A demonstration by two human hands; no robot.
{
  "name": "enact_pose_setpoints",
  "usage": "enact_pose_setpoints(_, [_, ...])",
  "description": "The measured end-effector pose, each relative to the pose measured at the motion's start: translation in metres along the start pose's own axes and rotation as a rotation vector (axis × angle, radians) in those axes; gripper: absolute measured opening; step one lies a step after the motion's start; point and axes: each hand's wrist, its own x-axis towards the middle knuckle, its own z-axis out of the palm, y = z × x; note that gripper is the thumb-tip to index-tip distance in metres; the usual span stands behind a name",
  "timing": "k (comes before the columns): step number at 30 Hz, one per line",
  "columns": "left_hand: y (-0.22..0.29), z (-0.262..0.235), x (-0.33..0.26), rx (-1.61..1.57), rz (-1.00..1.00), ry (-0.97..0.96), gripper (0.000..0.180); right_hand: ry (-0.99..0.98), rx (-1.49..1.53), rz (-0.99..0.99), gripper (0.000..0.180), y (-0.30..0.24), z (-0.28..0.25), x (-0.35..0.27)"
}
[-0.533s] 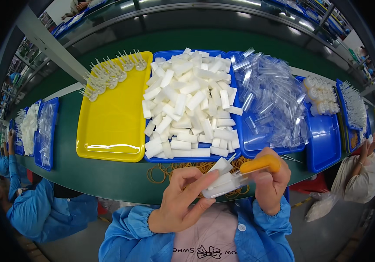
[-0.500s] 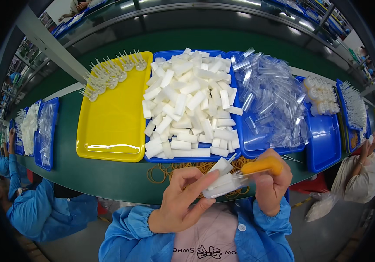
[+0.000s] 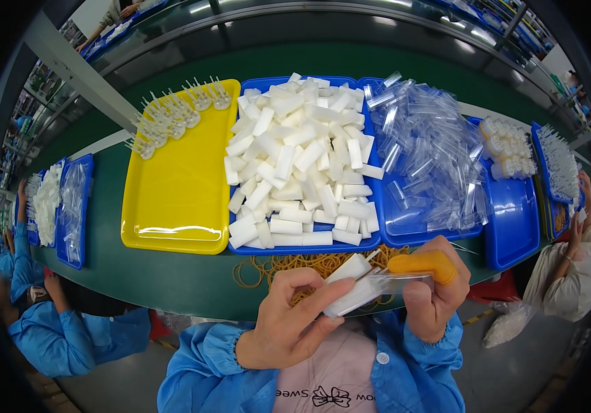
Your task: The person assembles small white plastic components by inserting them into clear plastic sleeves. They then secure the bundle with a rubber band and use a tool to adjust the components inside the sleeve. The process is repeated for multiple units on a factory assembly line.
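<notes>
My left hand (image 3: 288, 320) pinches white foam blocks (image 3: 350, 292) between thumb and fingers; thin prongs stick out at their right end. An orange finger cot (image 3: 423, 263) covers the index finger of my right hand (image 3: 440, 296). Between that finger and the thumb is a clear plastic sleeve (image 3: 405, 280), its left end against the prongs and blocks. How far the sleeve overlaps them, I cannot tell. Both hands are close together above the table's near edge, in front of a heap of tan rubber bands (image 3: 282, 267).
A blue tray heaped with white foam blocks (image 3: 295, 151) stands ahead. Left of it, a yellow tray (image 3: 172, 199) carries pronged white pieces (image 3: 172, 117). Clear sleeves (image 3: 433, 151) fill the tray to the right, beside a blue tray (image 3: 512, 227) with whitish parts. Co-workers sit at both sides.
My right hand has shifted slightly to the right and down with the sleeve. The foam blocks in my left hand have tilted a little and moved slightly right.
</notes>
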Motion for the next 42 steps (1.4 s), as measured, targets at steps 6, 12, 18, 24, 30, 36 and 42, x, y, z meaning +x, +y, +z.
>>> enact_pose_setpoints(6, [-0.002,-0.004,0.002,-0.130,-0.044,-0.077,0.041,-0.038,0.055,0.053,0.030,0.002,-0.004,0.001])
enact_pose_setpoints(12, [-0.004,-0.005,0.003,-0.192,-0.065,-0.116,0.042,-0.056,0.068,0.115,0.025,0.002,-0.004,0.001])
enact_pose_setpoints(18, [-0.006,-0.005,0.001,-0.225,-0.091,-0.121,0.042,-0.056,-0.007,0.099,0.020,0.003,-0.002,0.000])
enact_pose_setpoints(24, [-0.010,-0.001,-0.001,-0.316,-0.115,-0.081,0.042,-0.034,0.112,0.154,0.016,0.009,0.001,-0.003])
enact_pose_setpoints(30, [-0.005,0.005,-0.003,-0.381,-0.186,-0.093,0.045,-0.032,0.160,0.181,0.016,0.009,0.005,-0.006])
enact_pose_setpoints(36, [-0.009,0.003,-0.003,-0.344,-0.112,-0.164,0.045,-0.031,0.210,0.190,0.017,0.005,0.005,-0.006])
enact_pose_setpoints(42, [-0.007,-0.002,0.001,-0.303,-0.093,-0.236,0.044,-0.023,0.259,0.213,0.018,0.005,0.005,-0.006])
